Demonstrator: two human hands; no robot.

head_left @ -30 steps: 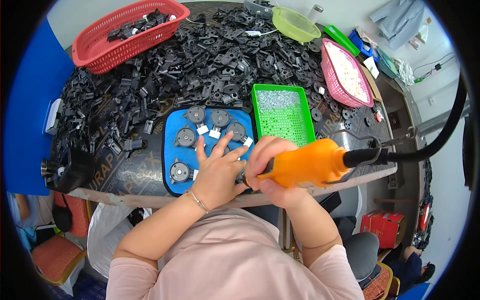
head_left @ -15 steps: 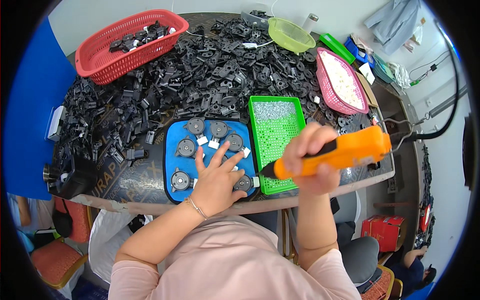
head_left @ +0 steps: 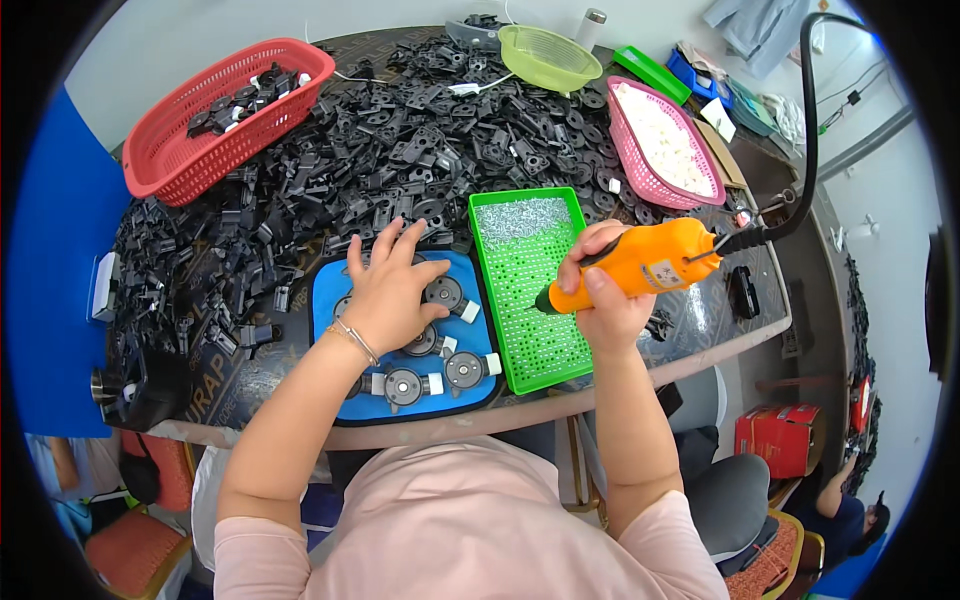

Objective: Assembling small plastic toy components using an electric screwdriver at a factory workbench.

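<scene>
My right hand (head_left: 603, 296) grips an orange electric screwdriver (head_left: 640, 266) with a black cable, its tip pointing down-left over a green perforated tray (head_left: 530, 340) that holds small silver screws at its far end. My left hand (head_left: 385, 290) lies flat, fingers spread, on a blue jig (head_left: 325, 310) holding several round grey parts with white tabs (head_left: 465, 370). A bracelet sits on the left wrist.
A large heap of black plastic parts (head_left: 400, 140) covers the table behind the jig. A red basket (head_left: 165, 150) stands far left, a pink basket (head_left: 640, 150) with white pieces far right, a green bowl (head_left: 550, 55) at the back. A red box (head_left: 785, 440) is on the floor.
My right hand has carried the screwdriver from the blue jig rightward over the green tray. My left hand has shifted up toward the jig's far edge.
</scene>
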